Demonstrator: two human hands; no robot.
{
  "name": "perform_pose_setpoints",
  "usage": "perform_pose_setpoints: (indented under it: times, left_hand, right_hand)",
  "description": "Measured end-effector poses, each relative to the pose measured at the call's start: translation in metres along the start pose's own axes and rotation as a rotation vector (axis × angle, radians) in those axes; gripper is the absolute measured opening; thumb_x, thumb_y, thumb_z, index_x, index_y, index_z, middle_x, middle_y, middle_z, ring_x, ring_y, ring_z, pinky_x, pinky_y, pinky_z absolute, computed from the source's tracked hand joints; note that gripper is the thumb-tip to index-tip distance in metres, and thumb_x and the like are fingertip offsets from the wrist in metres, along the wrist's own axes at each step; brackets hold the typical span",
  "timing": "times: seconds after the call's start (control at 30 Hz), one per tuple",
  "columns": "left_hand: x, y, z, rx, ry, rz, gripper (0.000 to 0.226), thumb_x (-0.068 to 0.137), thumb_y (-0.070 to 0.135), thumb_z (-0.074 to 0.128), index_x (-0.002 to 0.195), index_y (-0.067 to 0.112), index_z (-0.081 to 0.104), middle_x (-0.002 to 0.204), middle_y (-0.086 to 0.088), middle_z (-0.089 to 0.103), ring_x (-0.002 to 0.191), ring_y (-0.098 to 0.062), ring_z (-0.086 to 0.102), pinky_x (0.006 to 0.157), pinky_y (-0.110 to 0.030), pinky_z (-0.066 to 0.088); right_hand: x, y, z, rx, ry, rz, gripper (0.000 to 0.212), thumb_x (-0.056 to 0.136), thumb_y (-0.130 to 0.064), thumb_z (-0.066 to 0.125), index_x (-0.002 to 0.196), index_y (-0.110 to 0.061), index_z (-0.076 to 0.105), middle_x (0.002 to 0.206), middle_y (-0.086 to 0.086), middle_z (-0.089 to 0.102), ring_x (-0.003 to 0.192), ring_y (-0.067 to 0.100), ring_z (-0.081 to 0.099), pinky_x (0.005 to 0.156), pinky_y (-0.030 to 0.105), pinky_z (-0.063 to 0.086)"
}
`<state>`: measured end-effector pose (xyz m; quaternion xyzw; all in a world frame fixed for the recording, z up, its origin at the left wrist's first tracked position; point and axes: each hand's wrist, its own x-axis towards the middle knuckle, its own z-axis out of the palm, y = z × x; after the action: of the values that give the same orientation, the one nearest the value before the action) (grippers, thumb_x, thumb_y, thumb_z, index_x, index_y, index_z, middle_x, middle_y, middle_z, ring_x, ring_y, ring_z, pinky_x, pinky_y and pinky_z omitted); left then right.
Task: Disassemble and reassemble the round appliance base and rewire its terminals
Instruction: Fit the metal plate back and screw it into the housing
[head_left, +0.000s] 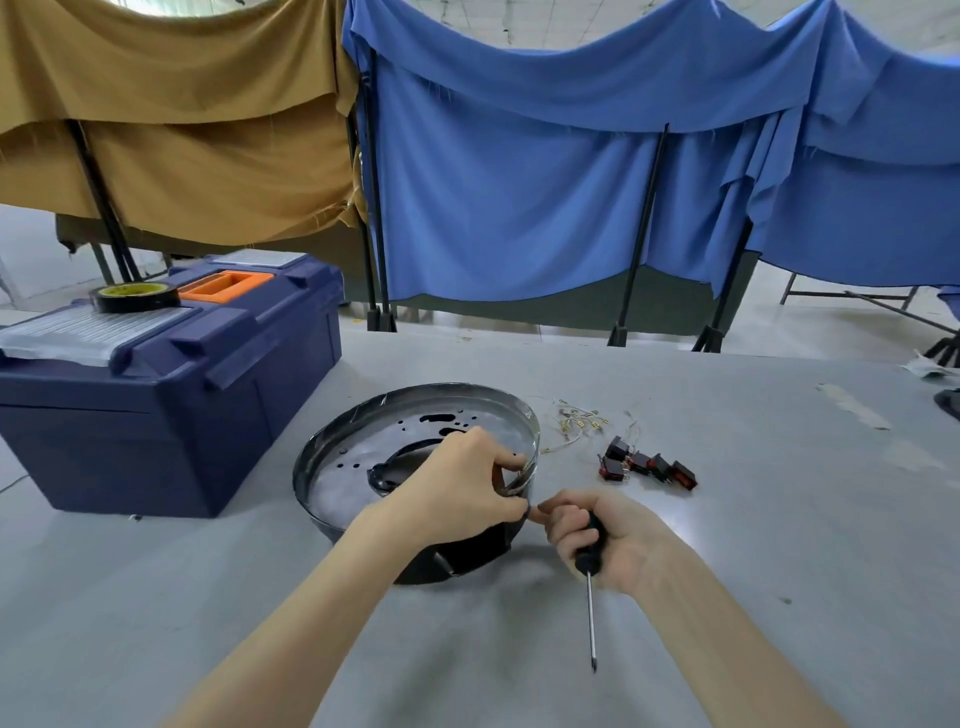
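Base (363, 467) pinched at rim by my left hand (462, 483) to steady it | right hand (608, 535) parks screwdriver (589, 587) in fist, forefinger reaching to the rim.

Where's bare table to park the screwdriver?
Free: the near table strip between the forearms, in front of the round base; also the wide stretch right of the right hand, nearer than the switches. Crowded: wire leads and switches right of the base; toolbox fills the left.
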<state>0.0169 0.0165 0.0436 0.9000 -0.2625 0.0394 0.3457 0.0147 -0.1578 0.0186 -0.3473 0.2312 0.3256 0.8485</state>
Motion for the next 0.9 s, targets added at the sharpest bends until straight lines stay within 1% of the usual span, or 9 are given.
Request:
perform_pose_setpoints:
  times: [0.1, 0.17, 0.23, 0.33, 0.43, 0.53, 0.8, 0.87, 0.9]
  left_hand:
    - [-0.003, -0.006, 0.003, -0.070, -0.080, -0.077, 0.026, 0.073, 0.018, 0.071, 0.094, 0.002, 0.069, 0.057, -0.010, 0.043, 0.058, -0.015, 0.028, 0.056, -0.028, 0.026]
    - [-0.005, -0.010, 0.005, -0.099, -0.116, -0.115, 0.029, 0.070, 0.015, 0.071, 0.099, 0.011, 0.071, 0.060, -0.004, 0.048, 0.058, -0.014, 0.032, 0.057, -0.028, 0.029]
    - [-0.008, -0.014, 0.008, -0.124, -0.123, -0.147, 0.041, 0.067, 0.012, 0.071, 0.107, 0.023, 0.072, 0.058, 0.002, 0.054, 0.054, -0.011, 0.038, 0.056, -0.025, 0.033]
    - [-0.012, -0.017, 0.011, -0.158, -0.128, -0.179, 0.055, 0.066, 0.009, 0.072, 0.119, 0.024, 0.069, 0.057, 0.010, 0.058, 0.052, -0.005, 0.046, 0.057, -0.018, 0.037]
    - [-0.015, -0.018, 0.012, -0.189, -0.150, -0.189, 0.058, 0.065, 0.008, 0.073, 0.122, 0.022, 0.068, 0.054, 0.013, 0.057, 0.050, -0.002, 0.047, 0.055, -0.012, 0.036]
    - [-0.014, -0.017, 0.012, -0.198, -0.148, -0.219, 0.056, 0.065, 0.008, 0.073, 0.120, 0.019, 0.069, 0.053, 0.012, 0.058, 0.050, -0.004, 0.048, 0.053, -0.014, 0.037]
    - [-0.014, -0.015, 0.014, -0.199, -0.159, -0.240, 0.058, 0.063, 0.012, 0.074, 0.120, 0.020, 0.069, 0.055, 0.012, 0.061, 0.051, -0.007, 0.050, 0.058, -0.021, 0.040]
    - [-0.014, -0.015, 0.015, -0.201, -0.159, -0.245, 0.059, 0.062, 0.013, 0.074, 0.120, 0.019, 0.069, 0.056, 0.011, 0.061, 0.052, -0.008, 0.050, 0.058, -0.023, 0.041]
    - [-0.014, -0.015, 0.016, -0.202, -0.160, -0.247, 0.059, 0.061, 0.014, 0.074, 0.120, 0.019, 0.069, 0.056, 0.010, 0.062, 0.053, -0.009, 0.050, 0.058, -0.024, 0.041]
  right_hand:
    - [0.002, 0.006, -0.003, 0.028, 0.024, 0.007, 0.009, 0.080, 0.007, 0.046, 0.087, 0.008, 0.053, 0.042, 0.001, 0.037, 0.025, 0.009, 0.039, 0.024, 0.013, 0.026]
    - [0.003, 0.008, -0.005, 0.022, 0.043, 0.000, 0.010, 0.089, 0.005, 0.044, 0.087, 0.007, 0.053, 0.042, 0.001, 0.038, 0.024, 0.009, 0.040, 0.024, 0.013, 0.026]
    - [0.001, 0.011, -0.007, 0.013, 0.040, 0.007, 0.010, 0.091, 0.004, 0.043, 0.087, 0.004, 0.052, 0.042, 0.003, 0.038, 0.024, 0.010, 0.040, 0.024, 0.013, 0.027]
    - [-0.003, 0.015, -0.006, 0.030, 0.028, 0.016, 0.010, 0.091, 0.003, 0.044, 0.087, -0.005, 0.049, 0.043, 0.003, 0.040, 0.025, 0.011, 0.041, 0.025, 0.013, 0.028]
    - [-0.008, 0.017, -0.001, 0.056, 0.011, -0.002, 0.020, 0.085, 0.007, 0.047, 0.067, -0.002, 0.052, 0.045, 0.004, 0.040, 0.027, 0.011, 0.041, 0.026, 0.013, 0.029]
    - [-0.016, 0.013, 0.002, 0.091, -0.034, 0.020, 0.025, 0.075, 0.008, 0.051, 0.052, -0.002, 0.051, 0.046, 0.004, 0.039, 0.028, 0.012, 0.042, 0.026, 0.014, 0.030]
    - [-0.023, 0.014, -0.004, 0.178, -0.024, 0.021, 0.026, 0.077, 0.009, 0.051, 0.054, -0.004, 0.048, 0.045, 0.002, 0.037, 0.026, 0.012, 0.040, 0.025, 0.014, 0.031]
    - [-0.027, 0.012, -0.004, 0.166, -0.014, 0.010, 0.019, 0.076, 0.010, 0.051, 0.060, -0.001, 0.051, 0.045, 0.002, 0.036, 0.026, 0.011, 0.040, 0.025, 0.014, 0.030]
    - [-0.027, 0.011, -0.003, 0.162, -0.003, -0.003, 0.014, 0.077, 0.010, 0.051, 0.069, -0.001, 0.053, 0.045, 0.002, 0.036, 0.026, 0.011, 0.039, 0.025, 0.014, 0.030]
